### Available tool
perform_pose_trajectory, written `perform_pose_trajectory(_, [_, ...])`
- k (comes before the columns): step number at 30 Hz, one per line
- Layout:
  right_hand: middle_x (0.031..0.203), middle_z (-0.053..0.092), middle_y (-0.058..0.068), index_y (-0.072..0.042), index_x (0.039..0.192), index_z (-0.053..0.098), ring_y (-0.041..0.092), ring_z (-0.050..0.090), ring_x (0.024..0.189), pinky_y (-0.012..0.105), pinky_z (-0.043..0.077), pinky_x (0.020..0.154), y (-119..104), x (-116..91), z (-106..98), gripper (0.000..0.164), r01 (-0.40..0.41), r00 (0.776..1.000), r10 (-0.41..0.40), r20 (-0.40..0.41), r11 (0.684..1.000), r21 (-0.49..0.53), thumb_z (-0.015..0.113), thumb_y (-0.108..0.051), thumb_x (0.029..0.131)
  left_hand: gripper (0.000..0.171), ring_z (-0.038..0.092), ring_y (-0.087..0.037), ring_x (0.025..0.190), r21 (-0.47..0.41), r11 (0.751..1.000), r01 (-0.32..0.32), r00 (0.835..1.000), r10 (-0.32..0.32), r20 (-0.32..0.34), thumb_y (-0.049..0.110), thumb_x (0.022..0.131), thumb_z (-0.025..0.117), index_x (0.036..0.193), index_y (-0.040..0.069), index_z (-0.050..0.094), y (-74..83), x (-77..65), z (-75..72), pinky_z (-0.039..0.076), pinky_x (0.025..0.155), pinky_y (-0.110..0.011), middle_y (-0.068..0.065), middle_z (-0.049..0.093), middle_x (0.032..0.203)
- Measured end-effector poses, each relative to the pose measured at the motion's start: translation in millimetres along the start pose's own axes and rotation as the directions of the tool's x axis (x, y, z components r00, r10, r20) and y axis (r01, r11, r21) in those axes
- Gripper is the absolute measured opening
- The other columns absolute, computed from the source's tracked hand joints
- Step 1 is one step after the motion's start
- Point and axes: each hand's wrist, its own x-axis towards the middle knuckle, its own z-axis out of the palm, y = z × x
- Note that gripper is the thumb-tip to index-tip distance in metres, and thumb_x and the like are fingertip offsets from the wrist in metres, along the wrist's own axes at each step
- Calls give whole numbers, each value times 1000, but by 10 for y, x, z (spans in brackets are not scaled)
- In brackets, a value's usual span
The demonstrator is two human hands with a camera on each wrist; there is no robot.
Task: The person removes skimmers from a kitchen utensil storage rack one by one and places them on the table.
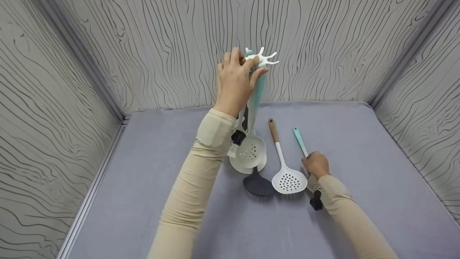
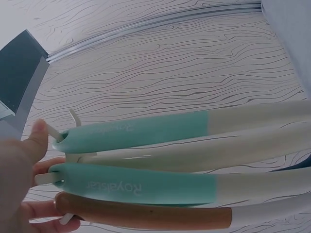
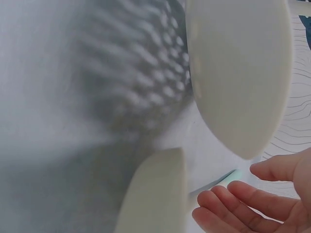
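My left hand [image 1: 233, 77] grips the top of a white utensil rack [image 1: 267, 58], its fingers among the hooks. From the rack hang utensils with a teal handle [image 2: 160, 131], another teal handle [image 2: 146, 187] and a brown handle [image 2: 146, 213]. A white skimmer [image 1: 251, 151] hangs low in front of the rack's round base [image 1: 239, 167]. My right hand [image 1: 317, 164] is over the neck of a teal-handled skimmer [image 1: 299, 136] lying on the table. In the right wrist view its thumb stands apart from loosely bent fingers [image 3: 218, 208], the teal handle showing just behind them.
Left of the right hand lies a white skimmer [image 1: 289, 181] with a brown handle. A dark utensil head [image 1: 258, 185] sits between it and the rack base. Grey cloth covers the table [image 1: 158, 172]; wood-patterned panels [image 1: 161, 54] stand behind and at both sides.
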Motion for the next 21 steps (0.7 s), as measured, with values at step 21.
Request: perform_pose_trajectory(21, [107, 67, 32, 13, 106, 66, 40, 66, 96, 46, 57, 82, -230, -61, 46, 33, 82, 997, -82, 7, 996, 23, 55, -15, 92, 40, 44, -20, 103, 0, 1000, 26, 1000, -26, -12, 48, 97, 44, 114, 19, 67, 6, 38, -8, 39, 86, -32, -4, 50, 109])
